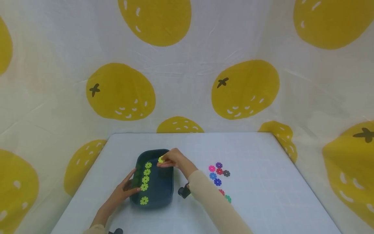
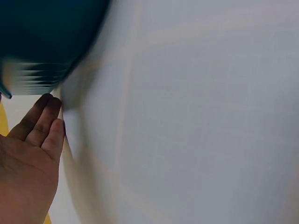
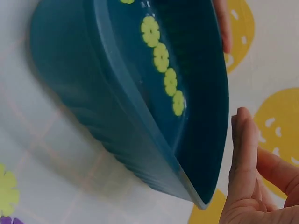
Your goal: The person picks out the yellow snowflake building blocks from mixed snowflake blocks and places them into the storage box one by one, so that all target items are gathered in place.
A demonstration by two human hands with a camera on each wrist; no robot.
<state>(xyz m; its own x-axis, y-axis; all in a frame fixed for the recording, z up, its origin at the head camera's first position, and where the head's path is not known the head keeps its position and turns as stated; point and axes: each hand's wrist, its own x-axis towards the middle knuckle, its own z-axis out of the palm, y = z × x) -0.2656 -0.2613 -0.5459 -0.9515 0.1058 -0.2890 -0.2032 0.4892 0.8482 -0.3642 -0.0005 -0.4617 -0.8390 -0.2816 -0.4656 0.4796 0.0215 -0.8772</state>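
A dark teal plastic basin [image 1: 159, 203] stands on the table, left of the middle. Inside it, several yellow-green flower-shaped discs [image 1: 145, 179] form a row along the left side. My left hand [image 1: 122, 190] holds the basin's left wall, thumb over the rim; the left wrist view shows its other fingers [image 2: 44, 119] fairly straight by the outside. Over the basin's far right part, my right hand [image 1: 173, 158] pinches one more yellow-green flower disc [image 1: 161, 159] between thumb and fingertips. In the right wrist view the fingers [image 3: 245, 144] appear beyond the basin rim, and that disc is hidden.
Right of the basin lie several loose flower discs, among them pink [image 1: 212, 168], purple [image 1: 219, 165], dark grey [image 1: 226, 173], blue [image 1: 217, 182] and green [image 1: 228, 198]. My right sleeve [image 1: 216, 204] partly covers some. A lemon-patterned cloth [image 1: 187, 81] hangs behind the white table [image 1: 271, 182].
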